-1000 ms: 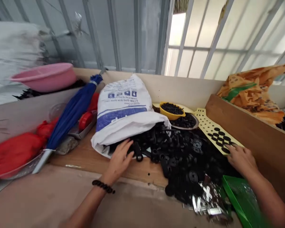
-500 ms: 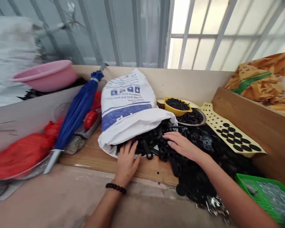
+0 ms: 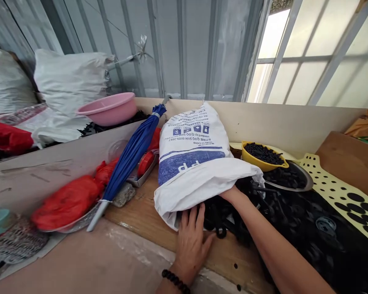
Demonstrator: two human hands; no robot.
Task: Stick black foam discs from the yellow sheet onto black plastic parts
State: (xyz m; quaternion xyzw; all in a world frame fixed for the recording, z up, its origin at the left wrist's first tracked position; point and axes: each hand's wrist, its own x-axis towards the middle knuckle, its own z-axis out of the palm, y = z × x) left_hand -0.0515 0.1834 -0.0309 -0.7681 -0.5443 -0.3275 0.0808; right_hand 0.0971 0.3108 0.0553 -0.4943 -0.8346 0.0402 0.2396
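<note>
A white woven sack with blue print lies on its side on the wooden bench, its mouth toward me. Black plastic parts spill out of it across the bench. My left hand, a dark bead bracelet on its wrist, rests flat with fingers apart at the lower lip of the sack's mouth. My right hand reaches into the mouth; only its wrist and the base of the hand show, and the fingers are hidden inside.
A folded blue umbrella, red bags and a pink basin lie to the left. To the right are a yellow bowl of black bits, a metal dish and a perforated yellow board. A wooden wall bounds the right.
My right hand has gone from the pile of black parts into the sack's mouth. My left hand stays at the sack's lip. The view has swung to the left.
</note>
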